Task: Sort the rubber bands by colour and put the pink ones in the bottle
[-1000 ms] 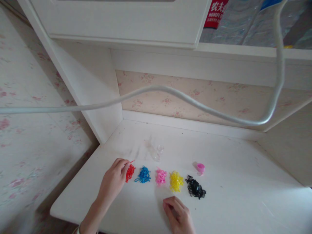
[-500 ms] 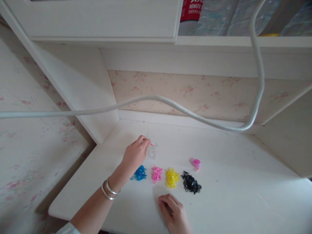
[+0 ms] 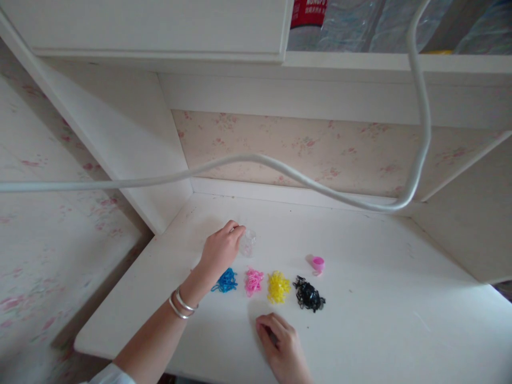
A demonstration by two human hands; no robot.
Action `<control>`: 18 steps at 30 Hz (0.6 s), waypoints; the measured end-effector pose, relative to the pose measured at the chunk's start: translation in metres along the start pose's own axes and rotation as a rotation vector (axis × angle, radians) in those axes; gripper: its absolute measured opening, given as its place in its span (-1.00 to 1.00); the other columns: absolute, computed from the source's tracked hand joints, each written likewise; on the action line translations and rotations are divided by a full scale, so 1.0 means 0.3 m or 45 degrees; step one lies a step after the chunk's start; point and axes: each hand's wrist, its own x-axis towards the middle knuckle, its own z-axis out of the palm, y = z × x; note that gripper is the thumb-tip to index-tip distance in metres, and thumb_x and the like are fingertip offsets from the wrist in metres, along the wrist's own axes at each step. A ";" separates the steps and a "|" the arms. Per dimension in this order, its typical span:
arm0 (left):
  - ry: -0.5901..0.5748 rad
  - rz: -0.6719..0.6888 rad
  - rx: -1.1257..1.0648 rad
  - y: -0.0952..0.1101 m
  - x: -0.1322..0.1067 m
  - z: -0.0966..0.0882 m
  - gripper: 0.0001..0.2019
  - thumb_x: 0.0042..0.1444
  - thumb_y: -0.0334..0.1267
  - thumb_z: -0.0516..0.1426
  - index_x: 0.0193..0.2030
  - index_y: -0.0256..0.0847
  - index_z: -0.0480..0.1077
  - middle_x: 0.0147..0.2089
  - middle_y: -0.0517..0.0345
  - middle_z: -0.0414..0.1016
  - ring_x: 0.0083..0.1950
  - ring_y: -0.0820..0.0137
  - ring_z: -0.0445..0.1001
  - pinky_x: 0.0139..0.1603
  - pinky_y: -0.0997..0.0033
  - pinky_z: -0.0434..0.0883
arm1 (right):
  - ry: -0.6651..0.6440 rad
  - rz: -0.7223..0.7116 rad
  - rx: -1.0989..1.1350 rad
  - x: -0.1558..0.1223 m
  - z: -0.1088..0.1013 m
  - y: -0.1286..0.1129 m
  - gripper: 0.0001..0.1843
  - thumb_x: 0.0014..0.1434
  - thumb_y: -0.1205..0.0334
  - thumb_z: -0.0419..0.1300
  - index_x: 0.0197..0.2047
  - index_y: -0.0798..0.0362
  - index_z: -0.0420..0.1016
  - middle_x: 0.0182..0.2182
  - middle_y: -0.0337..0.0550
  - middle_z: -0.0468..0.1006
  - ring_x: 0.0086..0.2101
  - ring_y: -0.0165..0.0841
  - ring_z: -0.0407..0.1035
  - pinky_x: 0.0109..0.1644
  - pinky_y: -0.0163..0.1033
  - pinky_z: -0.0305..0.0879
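My left hand, with two silver bangles on its wrist, reaches over the table. Its thumb and fingers are pinched together at the rim of a small clear container; what they hold, if anything, is hidden. A few faint pinkish bits show in the container. My right hand rests loosely curled at the front, nothing visible in it. Between the hands lie small piles of elastic bands: blue, pink, yellow and black.
A small pink cup-like piece is behind the black pile. A thick white cable crosses the view in front of the desk. Overhead are a white cabinet and a shelf with plastic-wrapped bottles. White side panels flank the white tabletop.
A red strand seen at my left fingertips half a second ago no longer shows. The left hand stays beside the clear container, and my right hand keeps its pose. The view has shifted slightly.
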 end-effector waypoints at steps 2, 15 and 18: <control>0.042 -0.061 -0.070 -0.026 -0.037 -0.011 -0.78 0.29 -0.29 -0.07 -0.10 -0.08 0.38 -0.13 0.19 0.44 -0.22 0.46 0.47 -0.28 0.54 0.33 | -0.007 0.001 -0.029 0.001 0.003 -0.003 -0.78 0.28 0.20 0.01 -0.30 -0.01 0.46 -0.41 -0.20 0.47 -0.39 -0.42 0.39 -0.32 -0.43 0.27; 0.042 -0.498 -0.292 -0.280 -0.501 0.053 -0.76 0.26 -0.13 -0.06 -0.11 -0.11 0.36 -0.15 0.15 0.49 -0.37 0.45 0.50 -0.30 0.47 0.41 | -0.223 -0.128 -0.729 0.245 0.089 -0.224 -0.78 0.27 0.17 0.00 -0.22 -0.11 0.48 -0.40 -0.27 0.54 -0.36 -0.36 0.40 -0.31 -0.33 0.17; -0.051 -0.517 -0.290 -0.275 -0.555 0.069 -0.78 0.25 -0.14 -0.06 -0.10 -0.09 0.34 -0.16 0.16 0.49 -0.37 0.43 0.51 -0.35 0.46 0.40 | -0.259 -0.180 -0.868 0.345 0.155 -0.263 -0.78 0.26 0.19 0.00 -0.19 -0.07 0.48 -0.31 -0.20 0.53 -0.24 -0.30 0.38 -0.19 -0.26 0.19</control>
